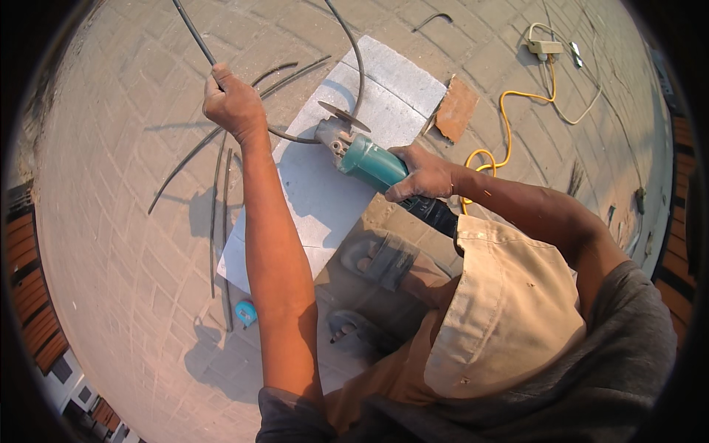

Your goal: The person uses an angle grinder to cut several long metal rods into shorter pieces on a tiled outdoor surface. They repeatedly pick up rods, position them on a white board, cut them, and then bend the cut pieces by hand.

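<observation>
My left hand (235, 105) is closed around a long, dark, thin rod (193, 31) that runs out past the top edge. A curved dark length (360, 63) arcs from the top edge down to the grinder's head; whether it is the same piece, I cannot tell. In my right hand (426, 174) is a teal angle grinder (375, 164), gripped round its body. Its thin disc (344, 116) lies close to the curved length; contact cannot be made out. Beneath is a pale grey slab (325, 214), with a second grey slab (395, 81) beyond it.
Several cut dark rods (214, 207) lie left of the slabs, near a blue tape measure (245, 313). A brown broken piece (456, 109) lies at right. A yellow cord (504, 122) runs to a socket block (545, 47). My sandalled foot (384, 260) is beside the slab.
</observation>
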Motion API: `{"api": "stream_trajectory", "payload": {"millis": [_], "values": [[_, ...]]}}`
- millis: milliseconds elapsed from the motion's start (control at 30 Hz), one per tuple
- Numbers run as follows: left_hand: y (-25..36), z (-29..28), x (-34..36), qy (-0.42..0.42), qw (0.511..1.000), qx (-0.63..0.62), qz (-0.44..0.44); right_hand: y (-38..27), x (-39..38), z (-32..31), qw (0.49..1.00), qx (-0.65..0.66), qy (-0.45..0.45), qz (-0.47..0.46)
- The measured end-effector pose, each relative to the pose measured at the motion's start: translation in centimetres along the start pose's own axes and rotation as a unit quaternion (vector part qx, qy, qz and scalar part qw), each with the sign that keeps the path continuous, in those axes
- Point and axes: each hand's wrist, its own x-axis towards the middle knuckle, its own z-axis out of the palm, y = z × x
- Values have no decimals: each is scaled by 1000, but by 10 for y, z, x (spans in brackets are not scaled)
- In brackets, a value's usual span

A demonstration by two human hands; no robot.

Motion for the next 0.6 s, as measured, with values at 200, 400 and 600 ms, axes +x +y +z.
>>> {"api": "stream_trajectory", "payload": {"millis": [200,400,600], "values": [[3,0,-1,14,999,13,29,2,4,1,1000,15,4,-19],[4,-1,-1,-15,1000,18,-6,2,9,0,1000,10,-1,-20],[-3,2,3,6,1000,8,10,2,6,-1,1000,-15,2,-24]]}}
